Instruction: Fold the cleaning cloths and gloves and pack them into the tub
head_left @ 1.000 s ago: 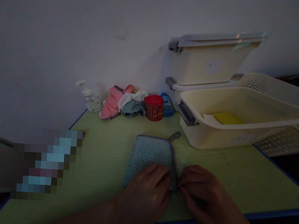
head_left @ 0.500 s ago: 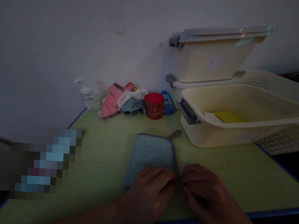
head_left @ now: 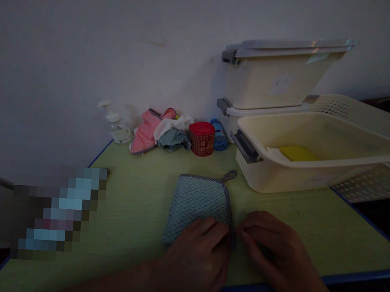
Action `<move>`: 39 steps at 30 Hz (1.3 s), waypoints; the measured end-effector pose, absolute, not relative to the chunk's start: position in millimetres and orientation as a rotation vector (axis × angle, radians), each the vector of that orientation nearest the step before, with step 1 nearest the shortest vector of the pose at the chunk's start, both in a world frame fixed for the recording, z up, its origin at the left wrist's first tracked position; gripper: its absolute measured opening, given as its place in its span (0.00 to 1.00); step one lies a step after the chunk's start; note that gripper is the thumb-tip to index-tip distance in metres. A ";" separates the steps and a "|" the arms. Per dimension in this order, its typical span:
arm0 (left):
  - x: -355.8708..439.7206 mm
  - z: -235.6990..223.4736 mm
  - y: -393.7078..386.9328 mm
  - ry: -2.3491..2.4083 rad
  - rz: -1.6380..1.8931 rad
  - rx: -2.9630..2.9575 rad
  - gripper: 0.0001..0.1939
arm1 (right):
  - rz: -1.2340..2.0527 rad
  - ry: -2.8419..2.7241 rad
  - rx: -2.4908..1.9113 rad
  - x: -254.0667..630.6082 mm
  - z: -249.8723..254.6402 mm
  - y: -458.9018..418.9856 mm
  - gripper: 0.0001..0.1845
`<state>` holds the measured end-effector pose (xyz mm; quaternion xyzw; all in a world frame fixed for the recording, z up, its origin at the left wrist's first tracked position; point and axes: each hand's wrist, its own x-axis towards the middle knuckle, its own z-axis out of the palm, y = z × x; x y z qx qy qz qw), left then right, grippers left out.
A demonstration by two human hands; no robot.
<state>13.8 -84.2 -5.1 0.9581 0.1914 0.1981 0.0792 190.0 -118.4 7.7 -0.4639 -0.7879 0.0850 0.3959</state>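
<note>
A folded light-blue woven cleaning cloth lies on the green table, with a black-and-white checked border and a hanging loop at its far right corner. My left hand rests over its near edge, fingers curled down on the fabric; they hide that part of the cloth. Just right of the checked border is my right hand, thumb and fingertips closed in a pinch. A small gap separates those fingertips from the cloth. Whether anything is between them cannot be made out in the dim light.
Behind, along the wall, stand a pump bottle, a pink cloth, a crumpled blue cloth, a red roll and a blue roll. At right, a cream bin holds something yellow; lidded boxes are stacked behind.
My right hand has shifted slightly right, off the cloth's checked border. My left hand stays on the cloth, and the cloth looks nearly unmoved.
</note>
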 end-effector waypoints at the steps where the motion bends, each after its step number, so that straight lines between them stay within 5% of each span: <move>1: 13.3 -4.7 -84.3 0.575 0.574 2.863 0.07 | 0.202 -1.983 -1.182 190.4 8.0 -118.0 0.13; 20: 6.0 10.4 -64.1 0.843 0.549 2.677 0.11 | 0.027 -2.091 -1.246 191.3 -9.3 -109.5 0.10; 29: 1.3 -3.2 -52.7 1.115 0.229 2.901 0.34 | 0.010 -2.096 -1.239 192.4 -11.0 -110.0 0.09; 39: 0.1 -5.0 -50.3 1.183 0.088 2.844 0.37 | -0.009 -2.097 -1.231 192.0 -10.2 -108.7 0.09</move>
